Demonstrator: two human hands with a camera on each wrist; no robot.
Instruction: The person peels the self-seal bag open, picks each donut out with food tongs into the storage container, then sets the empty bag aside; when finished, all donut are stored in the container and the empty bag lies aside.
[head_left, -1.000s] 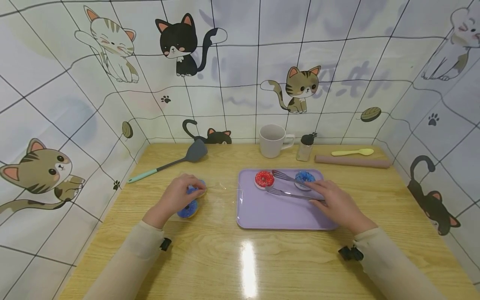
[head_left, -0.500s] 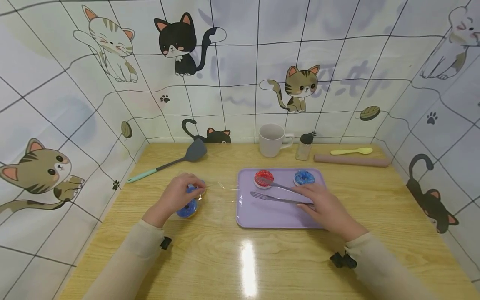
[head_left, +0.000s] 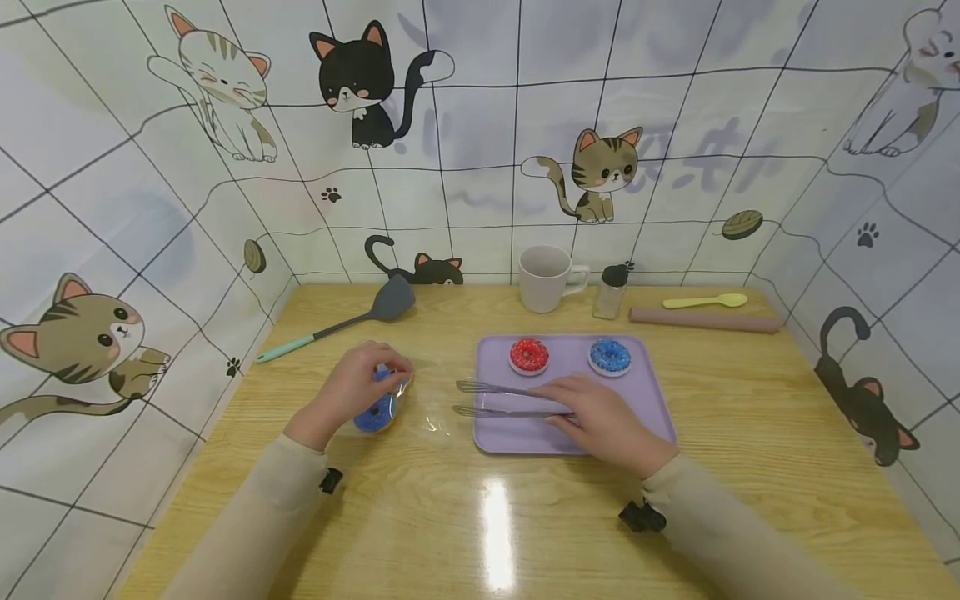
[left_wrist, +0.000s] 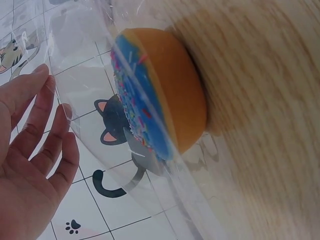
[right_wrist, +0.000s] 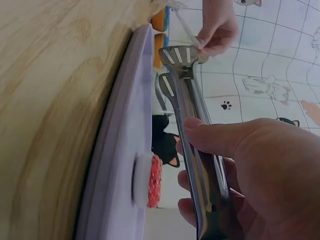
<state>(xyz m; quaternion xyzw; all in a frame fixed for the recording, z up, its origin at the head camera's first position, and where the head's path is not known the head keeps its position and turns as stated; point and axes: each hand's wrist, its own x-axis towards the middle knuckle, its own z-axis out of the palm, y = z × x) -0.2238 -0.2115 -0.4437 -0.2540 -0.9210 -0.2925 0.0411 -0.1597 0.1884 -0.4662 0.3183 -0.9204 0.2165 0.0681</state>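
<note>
My left hand [head_left: 348, 385] pinches the edge of a clear plastic bag [left_wrist: 80, 42] between thumb and forefinger at the table's left. Inside it lies a blue-iced doughnut with sprinkles [left_wrist: 185, 90]; a second blue patch shows partly under the fingers in the head view. My right hand [head_left: 606, 421] grips metal tongs with slotted ends [right_wrist: 192, 115], thumb on one arm and fingers on the other. The tongs' arms stand apart with nothing between them, tips pointing left past the purple tray's [head_left: 525, 443] left edge. On the tray sit a red-sprinkled doughnut [head_left: 529, 356] and a blue-sprinkled doughnut [head_left: 610, 357].
A spatula [head_left: 390, 302] lies behind my left hand. Along the back stand a mug [head_left: 543, 282] and a black-capped shaker [head_left: 611, 292]. A yellow spoon [head_left: 705, 302] and a brownish rolling pin [head_left: 705, 320] lie at the back right. Cat-patterned walls enclose the table.
My right hand has carried the tongs leftward across the tray, away from the two doughnuts there and toward the bag. The left hand keeps its place at the bag.
</note>
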